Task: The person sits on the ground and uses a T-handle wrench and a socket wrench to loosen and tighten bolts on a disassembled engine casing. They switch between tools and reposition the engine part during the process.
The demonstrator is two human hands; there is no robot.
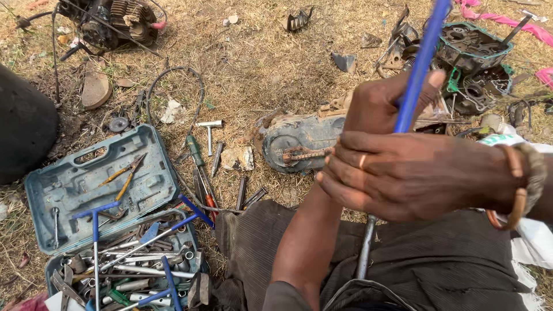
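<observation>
A long tool with a blue upper shaft [423, 55] and a grey metal lower shaft [365, 247] stands tilted in front of me. My left hand [383, 103] is wrapped around the blue part, higher up. Just below it, my right hand [403, 175], with a ring and bracelets at the wrist, closes over the same shaft. Behind the hands, a dirty grey engine cover [296, 141] lies on the dry grass. My dark trousers [438, 265] fill the bottom of the view.
An open teal tool case [69, 178] lies at the left, its lower half full of wrenches and blue T-handles [95, 222]. Loose screwdrivers and sockets [201, 167] lie beside it. Engine parts sit at top left [115, 20] and top right [472, 43]. A dark rounded object [23, 126] is at the left edge.
</observation>
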